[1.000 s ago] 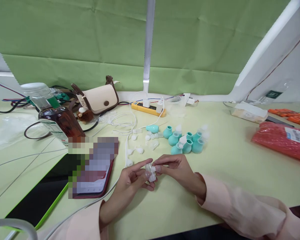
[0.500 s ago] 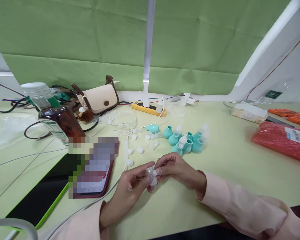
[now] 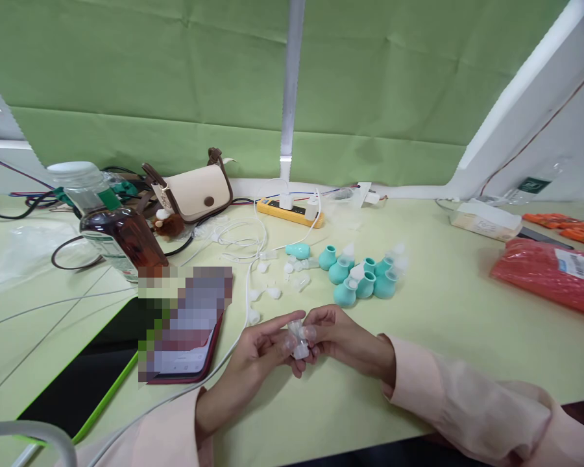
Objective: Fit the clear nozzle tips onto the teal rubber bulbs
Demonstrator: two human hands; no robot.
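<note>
Left hand [image 3: 257, 358] and right hand [image 3: 340, 334] meet — both clamped on one clear fitting [image 3: 300, 349]. Two phones [image 3: 90, 373] lie leftward.

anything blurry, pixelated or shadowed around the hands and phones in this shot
Head view: coarse pixelation hides much of the red-cased phone; head view: the clear plastic piece in the fingers looks pale, its edges hard to make out; head view: a soft, faint shadow falls on the desk below the left hand.

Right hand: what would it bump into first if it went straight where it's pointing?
First the clear plastic piece the right hand is touching, then probably the left hand; depth is unclear.
</note>
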